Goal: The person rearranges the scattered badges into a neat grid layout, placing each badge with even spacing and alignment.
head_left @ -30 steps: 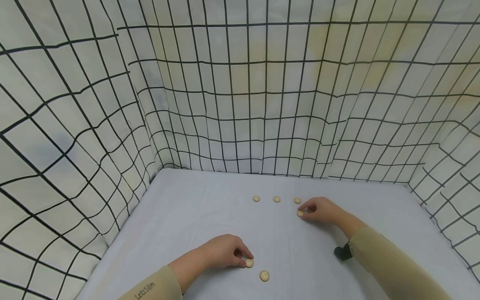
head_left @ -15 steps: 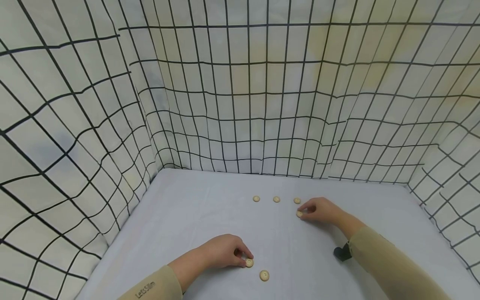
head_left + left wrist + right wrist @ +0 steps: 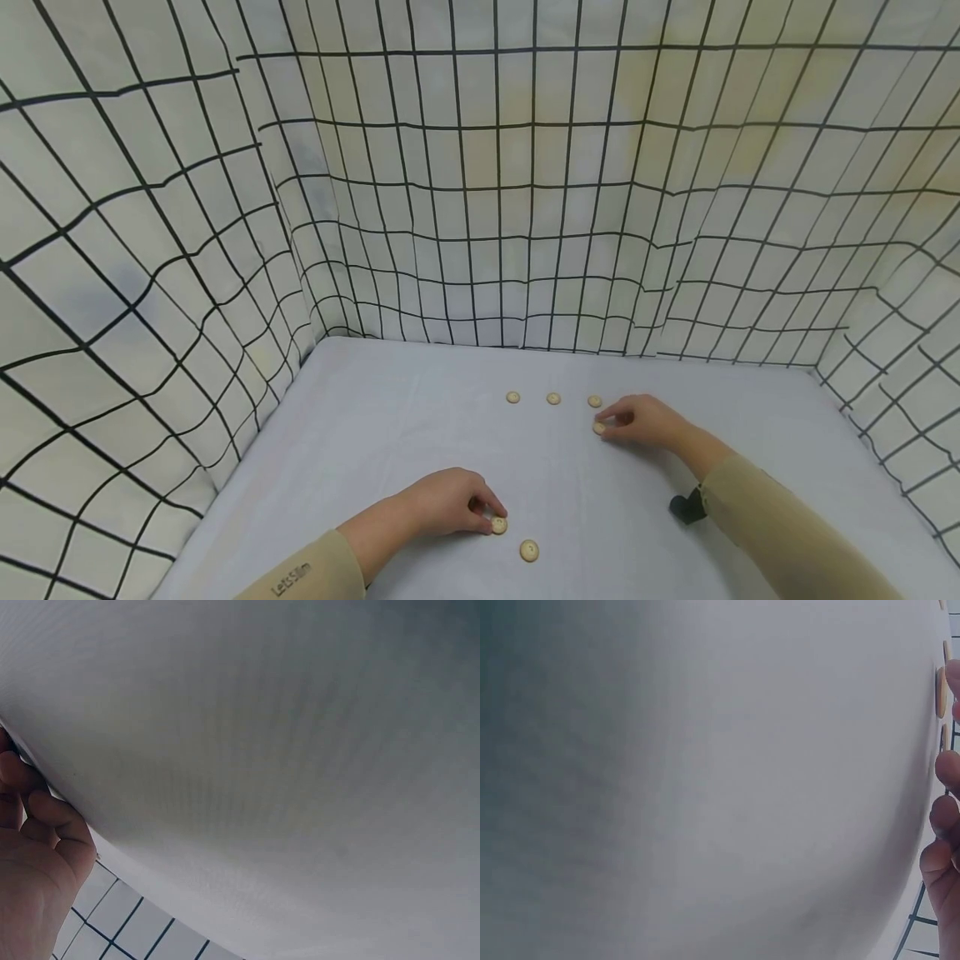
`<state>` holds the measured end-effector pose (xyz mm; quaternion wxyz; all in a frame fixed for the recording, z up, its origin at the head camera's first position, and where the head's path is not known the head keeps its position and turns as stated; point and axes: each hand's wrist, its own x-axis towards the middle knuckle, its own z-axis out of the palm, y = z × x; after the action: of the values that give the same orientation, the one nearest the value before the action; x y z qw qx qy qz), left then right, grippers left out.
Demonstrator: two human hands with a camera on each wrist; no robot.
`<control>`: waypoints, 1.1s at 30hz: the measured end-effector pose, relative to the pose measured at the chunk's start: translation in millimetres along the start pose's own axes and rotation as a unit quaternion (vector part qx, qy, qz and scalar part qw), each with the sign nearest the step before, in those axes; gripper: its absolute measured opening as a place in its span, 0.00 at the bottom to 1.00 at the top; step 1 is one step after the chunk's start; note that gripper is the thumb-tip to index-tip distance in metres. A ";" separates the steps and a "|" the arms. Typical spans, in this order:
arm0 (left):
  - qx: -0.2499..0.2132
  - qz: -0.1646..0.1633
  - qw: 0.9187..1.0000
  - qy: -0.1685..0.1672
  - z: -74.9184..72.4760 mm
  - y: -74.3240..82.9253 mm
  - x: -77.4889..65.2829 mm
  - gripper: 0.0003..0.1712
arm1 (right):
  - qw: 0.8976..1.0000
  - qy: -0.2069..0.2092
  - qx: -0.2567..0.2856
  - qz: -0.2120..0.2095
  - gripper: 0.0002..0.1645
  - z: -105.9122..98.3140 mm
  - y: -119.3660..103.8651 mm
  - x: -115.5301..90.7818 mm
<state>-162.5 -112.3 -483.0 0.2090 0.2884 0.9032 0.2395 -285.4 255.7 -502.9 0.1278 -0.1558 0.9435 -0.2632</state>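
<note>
In the head view my left hand (image 3: 450, 502) is low on the white cloth, thumb and forefinger pinching a round cream button (image 3: 498, 526) at its edge. Another button (image 3: 528, 551) lies just right of and nearer than that one, untouched. Farther off to the right, my right hand (image 3: 647, 422) pinches a similar button (image 3: 599, 427) that looks flat on the cloth. Just beyond it sits a button (image 3: 595, 401), close to the right fingertips. The left wrist view catches curled fingers (image 3: 56, 817), with the button hidden. A button (image 3: 941, 694) shows edge-on by the right thumb in the right wrist view.
Two more buttons, a left one (image 3: 513, 397) and a middle one (image 3: 553, 398), continue the far row leftward. White cloth (image 3: 375, 417) covers the table. Walls with a black grid (image 3: 480, 208) enclose its back and sides. A dark strap piece (image 3: 687, 506) hangs at the right cuff.
</note>
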 end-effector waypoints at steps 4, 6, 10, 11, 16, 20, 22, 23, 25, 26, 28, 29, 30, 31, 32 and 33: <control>-0.002 0.001 1.000 0.001 -1.5 1.8 -0.8 0.11 | 1.000 0.001 -0.001 -0.022 0.17 -1.3 -3.1 -2.9; -0.003 0.002 1.000 0.001 -2.3 2.6 -1.3 0.11 | 1.000 0.001 0.002 -0.031 0.17 -2.0 -5.9 -4.6; -0.001 0.005 1.000 0.000 -2.6 3.2 -1.4 0.11 | 0.999 -0.005 0.011 -0.040 0.17 -1.8 -12.7 -8.4; -0.001 0.005 1.000 -0.001 -2.4 2.8 -1.3 0.11 | 0.999 -0.008 0.014 -0.042 0.17 -1.4 -14.7 -9.4; 0.000 0.006 1.000 -0.001 -0.2 -0.1 0.2 0.11 | 0.998 -0.029 0.016 -0.056 0.18 4.6 -24.5 -13.9; -0.003 0.008 1.000 0.000 0.5 -1.9 0.4 0.11 | 0.996 -0.047 0.002 -0.078 0.18 11.5 -34.4 -17.1; -0.006 0.008 1.000 -0.001 0.5 -2.2 0.5 0.11 | 0.994 -0.058 -0.010 -0.095 0.17 15.2 -39.4 -18.5; -0.007 0.008 1.000 -0.001 0.4 -2.2 0.6 0.11 | 0.992 -0.064 -0.016 -0.103 0.17 17.2 -41.8 -19.2; -0.006 0.007 1.000 -0.001 0.4 -1.9 0.9 0.11 | 0.989 -0.077 -0.024 -0.125 0.17 21.1 -46.6 -20.4; -0.006 0.005 1.000 -0.001 0.4 -1.7 0.9 0.11 | 0.987 -0.082 -0.030 -0.135 0.18 23.1 -48.7 -21.1; -0.004 0.002 1.000 -0.002 0.8 -1.1 1.4 0.11 | 0.983 -0.092 -0.036 -0.156 0.18 26.9 -53.4 -23.5; -0.004 0.002 1.000 -0.002 1.0 -0.8 1.7 0.11 | 0.981 -0.098 -0.033 -0.164 0.18 28.6 -55.9 -25.0; -0.004 0.000 1.000 -0.003 1.3 -0.5 2.0 0.11 | 0.979 -0.103 -0.032 -0.172 0.18 30.6 -58.0 -26.7; -0.004 0.000 1.000 -0.004 1.6 -0.4 2.3 0.11 | 0.978 -0.109 -0.028 -0.178 0.17 31.8 -61.1 -28.8; -0.004 0.000 1.000 -0.004 1.9 -0.5 2.5 0.10 | 0.976 -0.116 -0.026 -0.182 0.17 33.4 -63.7 -30.4; -0.006 -0.001 1.000 -0.004 1.9 -0.6 2.7 0.10 | 0.975 -0.122 -0.023 -0.187 0.17 35.3 -65.8 -31.8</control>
<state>-163.7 -110.4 -485.5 0.2141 0.2876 0.9012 0.2434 -229.8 197.6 -491.8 0.1869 -0.3632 0.8807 -0.2400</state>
